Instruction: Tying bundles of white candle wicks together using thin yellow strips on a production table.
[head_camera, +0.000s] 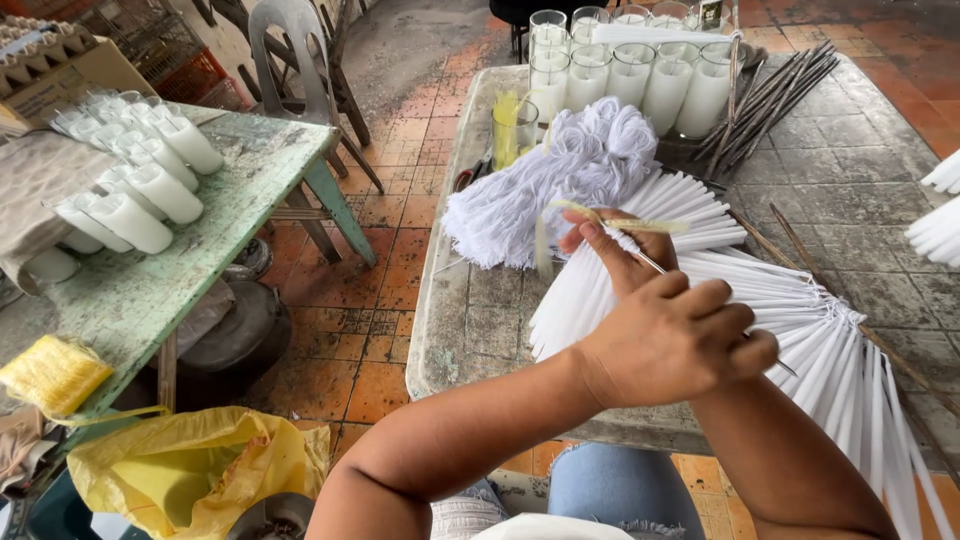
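Left hand fisted around rod; right hand pinching wick at its tip. Many white tubes fanned beneath, wick bundle beyond, barely used.

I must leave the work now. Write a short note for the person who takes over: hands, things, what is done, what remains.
Left hand: closed around a thin metal rod, over the fan of white tapers.
Right hand: fingers pinch a white wick string at the rod's tip.
White string bundle lies just behind on the stone table.
Done: glass jars at the far end hold white wax.
Left: I cannot tell how many tapers are threaded.
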